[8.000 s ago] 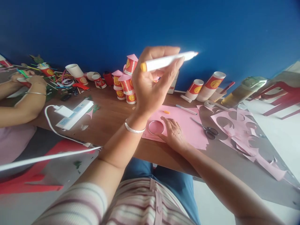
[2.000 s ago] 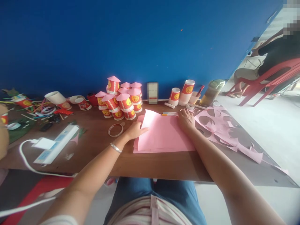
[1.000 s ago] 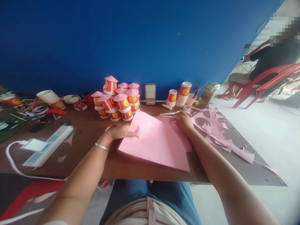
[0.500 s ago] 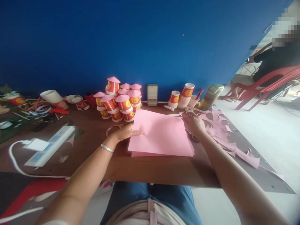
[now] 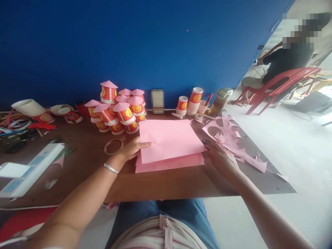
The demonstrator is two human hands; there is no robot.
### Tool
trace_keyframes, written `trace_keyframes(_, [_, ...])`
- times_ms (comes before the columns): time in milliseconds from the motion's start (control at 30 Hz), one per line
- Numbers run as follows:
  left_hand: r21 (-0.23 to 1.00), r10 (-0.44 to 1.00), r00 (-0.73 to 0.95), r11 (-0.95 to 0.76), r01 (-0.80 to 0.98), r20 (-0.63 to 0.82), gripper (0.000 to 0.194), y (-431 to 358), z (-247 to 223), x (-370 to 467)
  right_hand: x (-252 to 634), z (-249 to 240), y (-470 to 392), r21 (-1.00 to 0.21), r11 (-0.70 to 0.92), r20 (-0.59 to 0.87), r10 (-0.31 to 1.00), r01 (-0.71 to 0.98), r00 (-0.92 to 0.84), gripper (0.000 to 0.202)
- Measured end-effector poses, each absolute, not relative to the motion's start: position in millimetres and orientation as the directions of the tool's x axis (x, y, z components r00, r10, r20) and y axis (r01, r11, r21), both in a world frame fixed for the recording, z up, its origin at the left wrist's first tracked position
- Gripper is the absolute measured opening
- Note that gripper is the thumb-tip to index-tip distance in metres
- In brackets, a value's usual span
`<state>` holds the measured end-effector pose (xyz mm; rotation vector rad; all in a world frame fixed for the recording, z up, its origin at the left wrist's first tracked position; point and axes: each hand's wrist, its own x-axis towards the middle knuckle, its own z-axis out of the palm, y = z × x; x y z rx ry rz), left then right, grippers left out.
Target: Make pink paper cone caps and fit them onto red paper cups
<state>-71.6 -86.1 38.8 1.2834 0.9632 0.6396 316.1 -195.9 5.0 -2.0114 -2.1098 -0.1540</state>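
My left hand [image 5: 133,148] grips the left edge of a pink paper sheet [image 5: 172,138], its thumb on top and its fingers hidden beneath. Another pink sheet [image 5: 171,164] shows below it along the front edge. Beside the right edge of the paper, my right hand [image 5: 219,156] is at the dark handles of scissors [image 5: 206,142]; its fingertips are partly hidden, so its hold is unclear. Pink paper scraps with round cutouts [image 5: 230,138] lie just beyond the right hand. A tape ring [image 5: 113,146] rests left of the paper.
Red cups with pink cone tops [image 5: 124,112] are stacked at the back left. Rolls, cups and a jar [image 5: 220,101] line the back right. A white power strip [image 5: 33,169] lies on the left. A person sits on a red chair [image 5: 280,88] at the right.
The view has turned to the right. My right hand has come down from the paper's top right corner to the scissors handles. The upper sheet has shifted and turned against the one below.
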Motion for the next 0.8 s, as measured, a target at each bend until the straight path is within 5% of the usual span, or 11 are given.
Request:
trace_keyframes(300, [0.948,0.791,0.535,0.313,0.064,-0.297,0.056,-90.4,31.1,-70.5,313.6,10.4,-165.5,-0.007,0.069,0.192,0.979,0.998,-0.067,0.034])
trace_keyframes(800, [0.923,0.77,0.562,0.384,-0.03,-0.302,0.047,-87.4,20.9,-70.2,309.0,50.5,-164.2,0.091,-0.082,-0.125,0.988,0.992,0.093,0.047])
